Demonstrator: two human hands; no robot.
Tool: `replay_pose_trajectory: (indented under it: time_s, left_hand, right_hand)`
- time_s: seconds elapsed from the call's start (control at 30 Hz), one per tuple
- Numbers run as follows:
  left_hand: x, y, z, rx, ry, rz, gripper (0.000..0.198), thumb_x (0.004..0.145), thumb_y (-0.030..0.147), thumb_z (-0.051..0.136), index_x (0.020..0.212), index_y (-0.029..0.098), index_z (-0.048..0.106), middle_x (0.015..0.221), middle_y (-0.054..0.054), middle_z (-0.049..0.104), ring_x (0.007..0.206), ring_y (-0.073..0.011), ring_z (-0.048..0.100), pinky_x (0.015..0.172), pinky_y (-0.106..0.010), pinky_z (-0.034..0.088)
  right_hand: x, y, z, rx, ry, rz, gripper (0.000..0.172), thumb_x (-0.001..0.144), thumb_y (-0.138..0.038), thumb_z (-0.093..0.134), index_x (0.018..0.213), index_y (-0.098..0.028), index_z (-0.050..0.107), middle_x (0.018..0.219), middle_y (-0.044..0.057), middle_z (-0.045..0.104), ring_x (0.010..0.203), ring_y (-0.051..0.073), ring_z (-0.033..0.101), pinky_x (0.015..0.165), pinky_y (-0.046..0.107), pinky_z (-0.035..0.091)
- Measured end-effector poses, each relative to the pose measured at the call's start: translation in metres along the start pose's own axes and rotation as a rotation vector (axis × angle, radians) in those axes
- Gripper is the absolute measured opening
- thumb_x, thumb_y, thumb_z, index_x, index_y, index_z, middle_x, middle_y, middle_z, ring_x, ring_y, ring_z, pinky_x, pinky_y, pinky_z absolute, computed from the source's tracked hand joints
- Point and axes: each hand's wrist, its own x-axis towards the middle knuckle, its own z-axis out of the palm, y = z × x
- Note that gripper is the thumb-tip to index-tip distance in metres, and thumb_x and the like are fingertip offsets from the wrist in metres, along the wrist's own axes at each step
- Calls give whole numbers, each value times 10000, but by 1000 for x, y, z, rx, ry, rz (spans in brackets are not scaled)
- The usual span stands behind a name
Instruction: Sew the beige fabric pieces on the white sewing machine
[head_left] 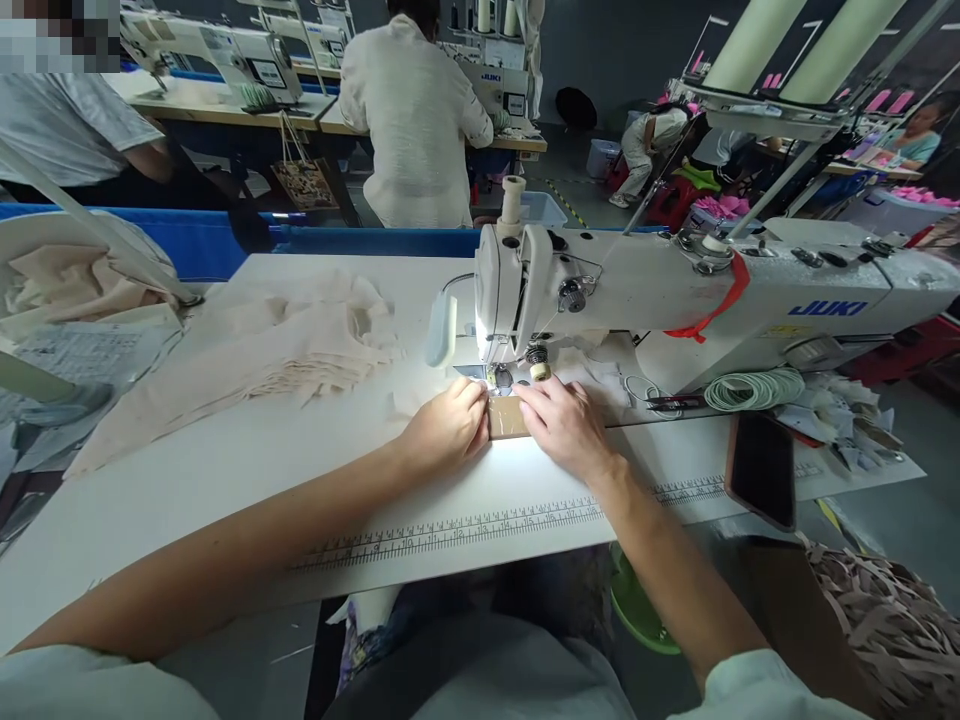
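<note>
A white sewing machine (517, 290) stands over the work surface, its presser foot (499, 378) just beyond my fingertips. My left hand (451, 420) is closed, with thumb and fingers pinched together left of the foot. Pale fabric (409, 398) shows beside it, and most of what lies in the pinch is hidden. On the other side, my right hand (561, 420) has its bent fingers pressed down close to the foot, at the edge of more pale cloth (596, 365). Between both hands lies a tan, shiny plate (508, 418).
Layered pale pieces (300, 340) spread across the table's left side. Right of my hands are a coil of light green cord (754, 389), fabric scraps (844, 420) and a phone (761, 468) at the edge. A printed ruler (465, 532) runs along the front. A co-worker (416, 120) sits ahead.
</note>
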Motion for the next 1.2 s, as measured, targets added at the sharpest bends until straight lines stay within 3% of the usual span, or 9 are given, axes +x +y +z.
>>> replay_pose_trajectory:
  time_s: [0.23,0.37,0.47,0.63,0.87,1.03,1.2]
  left_hand:
    - [1,1,-2,41,-7,12,313,1003,162,417,1065,92,716,1058,-180,702,963,-282,645,850,-399,603]
    - [1,1,-4,47,-3,23,291,995,156,429,1032,100,712,1010,-166,696,932,-273,634,812,-388,602]
    - [2,1,-5,107,-4,45,314,1001,158,407,1026,112,716,1016,-152,708,925,-263,622,795,-368,602]
    - [2,3,-5,121,-50,32,339,1003,172,390,1007,113,724,998,-158,697,923,-276,608,784,-377,582]
    - [3,1,-6,129,-68,32,354,1005,166,383,1033,104,730,1011,-161,698,936,-280,610,823,-387,568]
    - [7,-4,-4,120,-62,8,324,1013,185,408,938,138,720,983,-136,700,925,-265,619,826,-364,561]
    - [9,-4,-8,100,-61,-24,309,1004,167,398,989,136,705,1050,-141,709,961,-263,626,824,-352,558]
  right_hand:
    - [-3,-4,1,36,-8,19,334,1058,-231,446,1195,-196,749,1018,101,716,868,225,634,810,353,421]
    - [5,2,1,187,39,129,337,1076,-296,432,1147,-200,746,1040,99,756,874,216,656,760,319,452]
    - [20,13,2,246,36,240,299,1070,-333,455,990,-215,718,859,63,746,739,195,633,639,287,391]
    - [36,24,8,251,35,294,319,1037,-313,495,746,-234,598,658,21,654,645,170,586,629,276,335]
    - [23,18,7,261,122,231,387,1064,-433,469,762,-231,603,702,39,678,636,159,568,613,274,307]
    - [27,18,10,212,119,264,433,1074,-435,438,728,-233,603,675,42,673,618,162,547,608,284,292]
    - [25,21,9,192,120,266,390,1058,-405,478,750,-227,639,654,29,667,603,156,540,594,287,259]
